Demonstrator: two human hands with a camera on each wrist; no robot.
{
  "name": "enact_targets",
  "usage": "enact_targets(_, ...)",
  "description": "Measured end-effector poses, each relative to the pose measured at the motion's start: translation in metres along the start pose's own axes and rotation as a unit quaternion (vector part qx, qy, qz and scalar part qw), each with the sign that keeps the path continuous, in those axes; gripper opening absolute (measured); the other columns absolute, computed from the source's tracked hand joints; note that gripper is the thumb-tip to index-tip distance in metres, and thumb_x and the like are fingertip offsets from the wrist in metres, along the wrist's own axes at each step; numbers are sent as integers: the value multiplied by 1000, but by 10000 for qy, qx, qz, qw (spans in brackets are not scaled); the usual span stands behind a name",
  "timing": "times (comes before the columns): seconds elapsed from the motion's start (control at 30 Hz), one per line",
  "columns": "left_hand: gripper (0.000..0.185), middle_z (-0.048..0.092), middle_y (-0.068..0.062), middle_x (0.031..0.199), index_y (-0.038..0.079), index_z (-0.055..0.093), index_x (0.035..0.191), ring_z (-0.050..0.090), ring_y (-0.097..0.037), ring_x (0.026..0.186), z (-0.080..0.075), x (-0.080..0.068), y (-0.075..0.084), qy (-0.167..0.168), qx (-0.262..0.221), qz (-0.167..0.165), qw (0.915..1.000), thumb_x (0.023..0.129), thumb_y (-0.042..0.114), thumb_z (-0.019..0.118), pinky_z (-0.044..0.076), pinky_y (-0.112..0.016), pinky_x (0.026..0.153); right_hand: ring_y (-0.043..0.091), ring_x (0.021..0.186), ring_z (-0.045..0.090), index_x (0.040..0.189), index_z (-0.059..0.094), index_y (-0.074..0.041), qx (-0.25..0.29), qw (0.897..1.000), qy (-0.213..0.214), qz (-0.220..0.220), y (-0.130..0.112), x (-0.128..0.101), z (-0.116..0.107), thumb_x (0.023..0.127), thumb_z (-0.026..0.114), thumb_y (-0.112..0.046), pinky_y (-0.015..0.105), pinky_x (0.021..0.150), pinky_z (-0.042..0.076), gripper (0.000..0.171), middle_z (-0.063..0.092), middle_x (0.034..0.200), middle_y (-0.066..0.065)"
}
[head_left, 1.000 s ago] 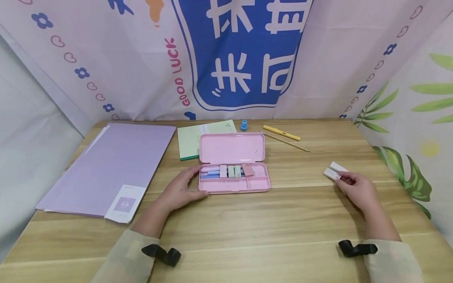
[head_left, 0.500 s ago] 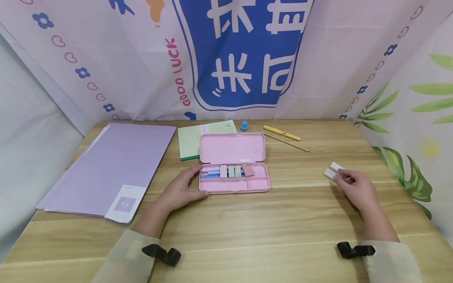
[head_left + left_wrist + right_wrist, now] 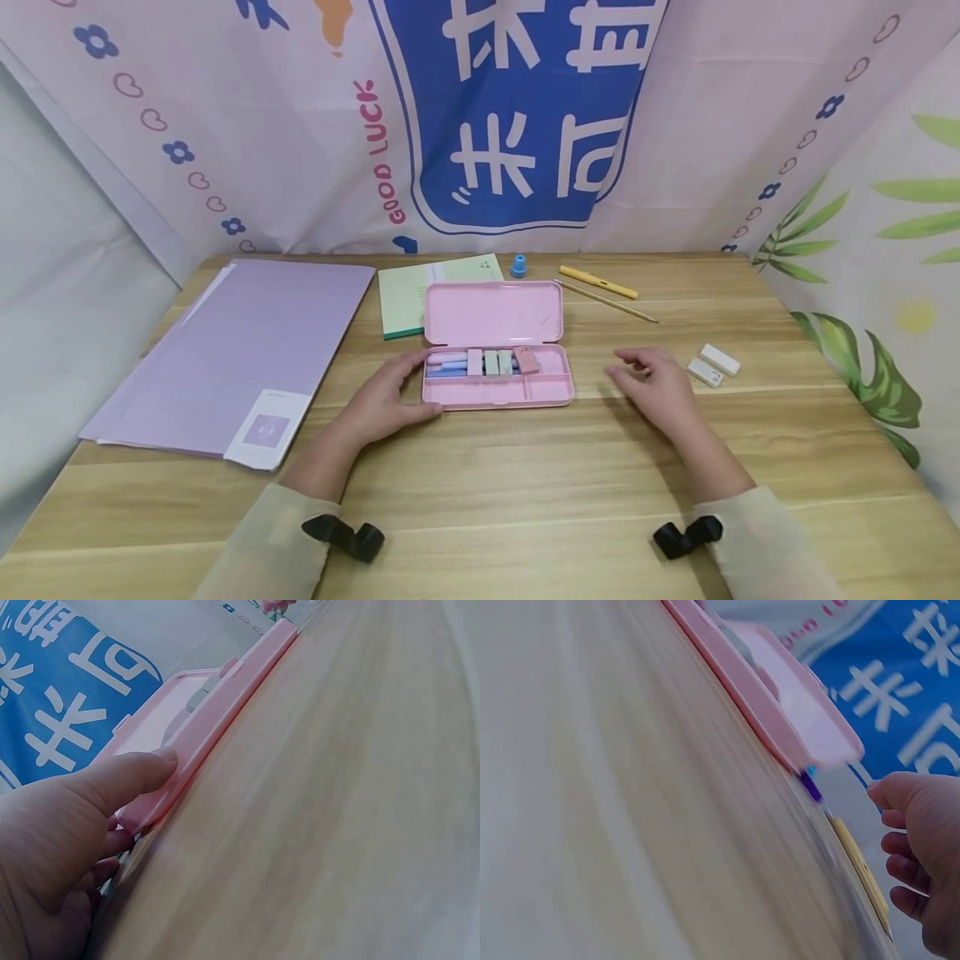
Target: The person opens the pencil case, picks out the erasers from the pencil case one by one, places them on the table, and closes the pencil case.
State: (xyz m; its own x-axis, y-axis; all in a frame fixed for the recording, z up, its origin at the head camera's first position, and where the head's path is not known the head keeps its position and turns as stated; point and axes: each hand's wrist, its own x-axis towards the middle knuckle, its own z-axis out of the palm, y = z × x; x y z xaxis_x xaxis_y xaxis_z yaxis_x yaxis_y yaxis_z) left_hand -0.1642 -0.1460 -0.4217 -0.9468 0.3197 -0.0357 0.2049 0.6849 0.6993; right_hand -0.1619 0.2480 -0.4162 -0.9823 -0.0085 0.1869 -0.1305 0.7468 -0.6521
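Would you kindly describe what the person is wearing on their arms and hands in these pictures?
Both arms wear loose, pale beige-green sleeves: the left sleeve and the right sleeve end at the wrists. A black strap with a small clip sits at each cuff, the left strap and the right strap. The left hand and right hand are bare, with no rings or gloves visible.

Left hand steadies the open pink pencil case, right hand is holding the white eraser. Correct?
Not quite. The left hand does rest against the open pink plastic pencil case, but the right hand holds nothing. The head view shows the small white rectangular eraser lying on the wooden table to the right of that hand, apart from its fingers.
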Motion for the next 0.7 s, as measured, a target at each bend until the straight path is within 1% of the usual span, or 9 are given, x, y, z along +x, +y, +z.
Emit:
enact_targets(0.17, 91, 33, -20, 157, 12, 34, 153, 30, -41, 145, -1, 1, 0, -12, 39, -38, 10000, 80, 43, 79, 28, -56, 118, 31, 104, 60, 119, 68, -4, 85, 9993, -329, -140, -31, 6, 26, 89, 71, -28, 48, 92, 51, 39, 66, 112, 17)
enact_targets(0.37, 90, 34, -20, 156, 12, 35, 152, 30, -40, 145, 0, 1, 0, -9, 13, -17, 10000, 80, 41, 79, 28, -56, 118, 27, 98, 58, 123, 68, -10, -206, 9971, -662, -325, -64, 10, 51, 85, 74, -39, 44, 85, 51, 48, 66, 106, 12)
enact_targets(0.43, 89, 34, -20, 156, 12, 35, 152, 30, -40, 145, 0, 1, -1, -17, 2, -11, 10000, 80, 41, 79, 28, -56, 118, 29, 100, 59, 124, 68, -10, -313, 9962, -688, -429, -71, 11, 57, 83, 75, -41, 45, 87, 51, 51, 68, 107, 13)
enact_targets(0.53, 89, 34, -20, 156, 12, 35, 152, 30, -40, 145, 0, 1, -1, -28, -14, -19, 10000, 80, 40, 79, 28, -56, 118, 32, 109, 60, 123, 68, -6, -431, 9955, -665, -521, -77, 13, 63, 82, 77, -40, 47, 96, 49, 54, 69, 114, 16)
enact_targets(0.6, 89, 34, -20, 156, 12, 35, 152, 30, -40, 145, 0, 1, -1, -34, -24, -20, 10000, 80, 40, 79, 28, -56, 118, 34, 113, 59, 122, 68, -4, -524, 9951, -671, -510, -79, 15, 66, 82, 77, -40, 48, 100, 47, 55, 68, 118, 17)
enact_targets(0.7, 88, 34, -20, 156, 12, 36, 152, 30, -40, 145, 0, 0, -1, -18, -32, -14, 10000, 80, 39, 79, 28, -56, 118, 35, 117, 58, 123, 67, -3, -578, 9948, -725, -422, -81, 16, 68, 83, 75, -39, 48, 102, 45, 54, 68, 121, 17)
